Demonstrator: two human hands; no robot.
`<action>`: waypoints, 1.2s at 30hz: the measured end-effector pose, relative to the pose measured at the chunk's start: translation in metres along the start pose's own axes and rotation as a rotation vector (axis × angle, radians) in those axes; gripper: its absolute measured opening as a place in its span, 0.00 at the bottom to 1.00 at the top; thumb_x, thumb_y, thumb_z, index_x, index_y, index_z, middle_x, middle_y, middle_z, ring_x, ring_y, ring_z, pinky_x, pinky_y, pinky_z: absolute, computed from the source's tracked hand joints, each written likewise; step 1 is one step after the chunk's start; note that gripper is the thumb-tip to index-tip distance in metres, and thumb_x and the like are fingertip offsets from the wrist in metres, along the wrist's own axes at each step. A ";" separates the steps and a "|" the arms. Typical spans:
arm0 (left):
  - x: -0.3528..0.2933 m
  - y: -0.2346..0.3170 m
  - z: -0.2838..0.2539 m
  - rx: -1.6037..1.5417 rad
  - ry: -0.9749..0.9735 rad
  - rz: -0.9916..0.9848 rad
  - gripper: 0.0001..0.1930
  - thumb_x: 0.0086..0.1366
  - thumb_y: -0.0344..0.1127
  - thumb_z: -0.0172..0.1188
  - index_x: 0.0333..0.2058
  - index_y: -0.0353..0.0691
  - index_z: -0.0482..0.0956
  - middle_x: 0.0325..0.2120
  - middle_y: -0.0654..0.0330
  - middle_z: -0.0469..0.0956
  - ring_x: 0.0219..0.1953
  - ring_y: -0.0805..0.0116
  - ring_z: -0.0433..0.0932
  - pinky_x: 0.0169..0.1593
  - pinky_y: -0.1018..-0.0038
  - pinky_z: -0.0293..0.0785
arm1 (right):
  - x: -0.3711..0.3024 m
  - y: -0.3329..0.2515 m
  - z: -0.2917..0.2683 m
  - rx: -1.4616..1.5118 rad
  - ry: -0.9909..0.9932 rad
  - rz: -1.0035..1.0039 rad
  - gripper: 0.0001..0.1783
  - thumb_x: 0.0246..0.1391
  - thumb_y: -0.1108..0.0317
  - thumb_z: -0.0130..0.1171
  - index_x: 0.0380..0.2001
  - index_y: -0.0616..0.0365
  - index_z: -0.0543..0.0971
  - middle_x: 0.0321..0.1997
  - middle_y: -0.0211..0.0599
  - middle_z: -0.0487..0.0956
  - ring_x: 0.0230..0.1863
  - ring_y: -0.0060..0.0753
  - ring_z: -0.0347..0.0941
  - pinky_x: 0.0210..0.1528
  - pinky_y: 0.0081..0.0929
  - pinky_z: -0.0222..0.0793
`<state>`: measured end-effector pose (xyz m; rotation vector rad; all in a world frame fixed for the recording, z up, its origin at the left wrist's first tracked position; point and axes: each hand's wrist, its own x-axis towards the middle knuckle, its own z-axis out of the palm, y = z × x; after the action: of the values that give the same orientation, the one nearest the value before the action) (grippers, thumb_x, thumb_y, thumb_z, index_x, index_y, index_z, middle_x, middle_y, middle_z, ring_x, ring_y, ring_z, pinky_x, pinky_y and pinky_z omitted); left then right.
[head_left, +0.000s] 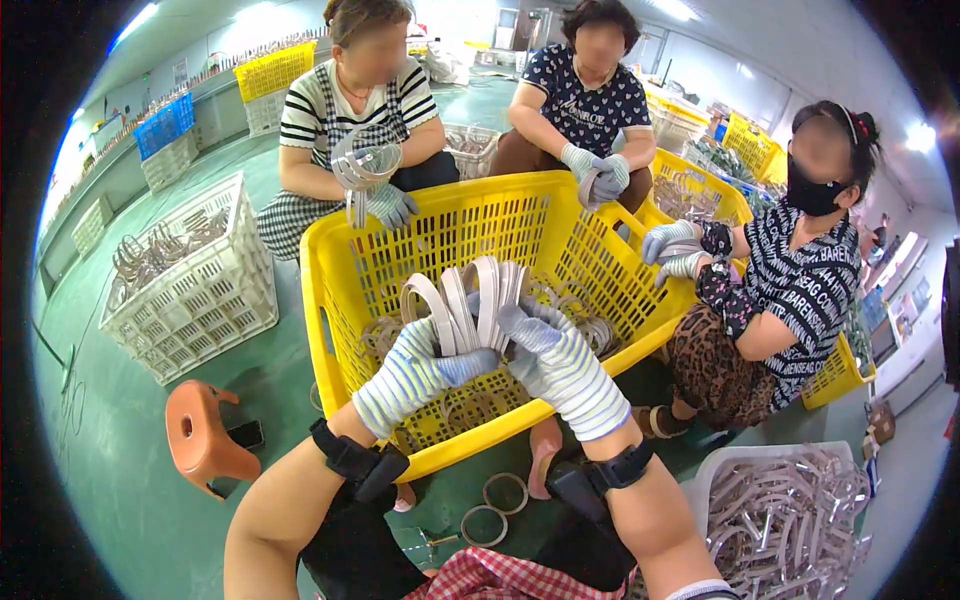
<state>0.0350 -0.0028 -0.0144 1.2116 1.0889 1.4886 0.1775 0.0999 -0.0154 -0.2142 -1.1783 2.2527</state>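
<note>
Both my hands, in striped knit work gloves, hold up a bundle of pale beige flat-band rings (480,300) over a large yellow basket (475,440). My left hand (415,370) is closed round the bundle's left side, thumb across the bands. From the right, my right hand (560,365) grips the same bundle, its fingers partly hidden behind the rings. More loose rings (600,335) lie inside the basket. On the floor below, between my feet, are two rings (484,545).
Three gloved co-workers sit around the basket, each holding rings. At left stands a white crate (190,310) of rings, with an orange stool (195,440) nearer me. A grey bin (700,490) full of pale strips is at lower right. Another yellow basket (735,205) stands behind.
</note>
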 end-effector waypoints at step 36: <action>0.001 -0.005 -0.002 0.029 0.056 0.040 0.18 0.60 0.31 0.61 0.50 0.41 0.75 0.42 0.67 0.78 0.45 0.75 0.74 0.50 0.76 0.69 | 0.000 -0.004 -0.016 -0.059 0.108 -0.030 0.14 0.51 0.70 0.62 0.43 0.60 0.78 0.41 0.28 0.80 0.39 0.18 0.75 0.41 0.15 0.69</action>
<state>0.0334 -0.0010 -0.0196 1.2242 1.1331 1.5504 0.1851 0.1128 -0.0214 -0.3349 -1.1837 2.1546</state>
